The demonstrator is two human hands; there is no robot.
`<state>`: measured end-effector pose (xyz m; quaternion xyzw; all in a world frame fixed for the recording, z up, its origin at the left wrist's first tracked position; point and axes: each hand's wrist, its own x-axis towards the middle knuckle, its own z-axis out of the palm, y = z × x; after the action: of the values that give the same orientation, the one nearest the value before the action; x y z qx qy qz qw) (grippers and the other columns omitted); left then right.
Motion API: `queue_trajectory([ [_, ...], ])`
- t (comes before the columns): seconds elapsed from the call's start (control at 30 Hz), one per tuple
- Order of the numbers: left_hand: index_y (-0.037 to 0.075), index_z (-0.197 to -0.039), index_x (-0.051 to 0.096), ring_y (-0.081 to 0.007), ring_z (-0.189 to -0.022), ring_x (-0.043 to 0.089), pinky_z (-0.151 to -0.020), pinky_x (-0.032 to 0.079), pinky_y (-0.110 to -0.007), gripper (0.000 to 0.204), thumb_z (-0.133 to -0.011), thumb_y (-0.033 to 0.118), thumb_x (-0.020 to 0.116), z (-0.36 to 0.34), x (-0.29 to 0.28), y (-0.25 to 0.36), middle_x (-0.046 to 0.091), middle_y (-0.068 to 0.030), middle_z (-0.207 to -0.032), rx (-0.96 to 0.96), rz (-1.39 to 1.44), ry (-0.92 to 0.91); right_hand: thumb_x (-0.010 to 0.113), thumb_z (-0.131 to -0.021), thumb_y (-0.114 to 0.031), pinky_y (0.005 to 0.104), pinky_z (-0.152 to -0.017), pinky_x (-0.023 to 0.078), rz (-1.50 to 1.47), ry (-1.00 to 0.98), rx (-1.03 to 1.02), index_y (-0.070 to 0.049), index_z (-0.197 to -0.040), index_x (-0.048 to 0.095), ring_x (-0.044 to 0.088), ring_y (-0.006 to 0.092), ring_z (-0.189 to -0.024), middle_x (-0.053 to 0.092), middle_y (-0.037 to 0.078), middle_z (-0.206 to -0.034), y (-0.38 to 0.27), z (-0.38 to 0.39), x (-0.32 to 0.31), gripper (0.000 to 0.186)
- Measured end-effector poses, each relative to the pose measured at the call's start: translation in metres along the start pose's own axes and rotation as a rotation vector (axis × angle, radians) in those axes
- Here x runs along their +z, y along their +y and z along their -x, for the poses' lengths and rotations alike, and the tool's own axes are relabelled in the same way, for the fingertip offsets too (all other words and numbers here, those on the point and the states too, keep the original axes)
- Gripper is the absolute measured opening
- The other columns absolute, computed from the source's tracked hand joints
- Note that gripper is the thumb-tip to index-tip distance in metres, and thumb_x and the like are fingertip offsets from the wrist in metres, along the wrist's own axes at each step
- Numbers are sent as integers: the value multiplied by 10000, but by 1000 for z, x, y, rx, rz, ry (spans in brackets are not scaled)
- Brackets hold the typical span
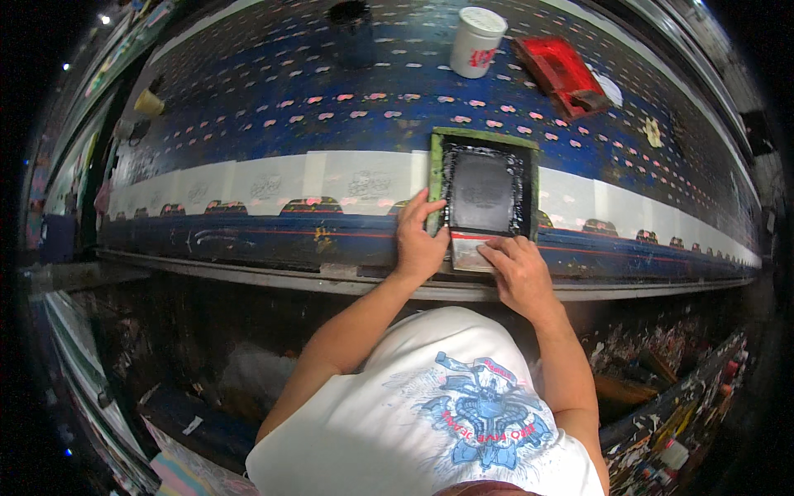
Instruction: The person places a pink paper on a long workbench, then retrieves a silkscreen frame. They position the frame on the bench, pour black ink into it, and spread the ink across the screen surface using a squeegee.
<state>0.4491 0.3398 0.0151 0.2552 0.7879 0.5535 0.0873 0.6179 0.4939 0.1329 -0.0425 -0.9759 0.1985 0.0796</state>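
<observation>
A small screen printing frame (436,153) with green edges lies on the long table, its mesh dark with black ink. My left hand (422,241) grips its left side near the lower corner. At the frame's near end is a squeegee (470,256), a flat pale blade holder with a red strip along its far edge. My right hand (523,273) is closed on the squeegee's right part, thumb and fingers on its top. Under the frame runs a row of white fabric pieces (231,186), some showing faint line prints; the part below the frame is hidden.
Farther back on the table stand a white tub (478,43), a dark container (351,33) and a red ink-stained tray (562,76). A small yellowish cup (149,103) sits far left. Metal rail (612,291) edges the table's near side. Ink-smeared clutter (670,430) lies low right.
</observation>
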Motion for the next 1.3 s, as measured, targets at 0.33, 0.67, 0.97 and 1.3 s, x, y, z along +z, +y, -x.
queue_trajectory([
  [0.33,55,-1006,797,-390,-1494,570,-1257,426,-505,276,-779,-98,764,11,41,31,623,-240,-1607,146,15,85,770,-837,47,474,-946,540,-173,356,-40,-53,-1268,784,720,343,-1129,769,132,-1205,54,58,-5,443],
  [0.67,81,-1024,808,-404,-1485,564,-1241,443,-480,325,-760,-98,746,34,179,77,615,-266,-1599,80,158,79,738,-846,111,487,-1007,536,-184,373,17,-24,-1227,785,708,367,-1177,771,138,-1254,156,137,-50,407],
  [0.97,38,-1042,789,-364,-1522,569,-1257,430,-439,309,-780,-121,746,37,208,83,623,-243,-1611,22,186,76,755,-846,94,487,-1018,544,-193,260,-66,-24,-1266,771,710,384,-1193,761,159,-1276,184,145,-74,437],
  [1.3,41,-1098,808,-358,-1536,555,-1266,437,-423,346,-789,-103,747,34,208,80,596,-228,-1649,-82,175,30,713,-895,2,509,-916,569,-10,-114,-165,-24,-1157,751,707,401,-1075,747,178,-1103,208,108,-114,266],
])
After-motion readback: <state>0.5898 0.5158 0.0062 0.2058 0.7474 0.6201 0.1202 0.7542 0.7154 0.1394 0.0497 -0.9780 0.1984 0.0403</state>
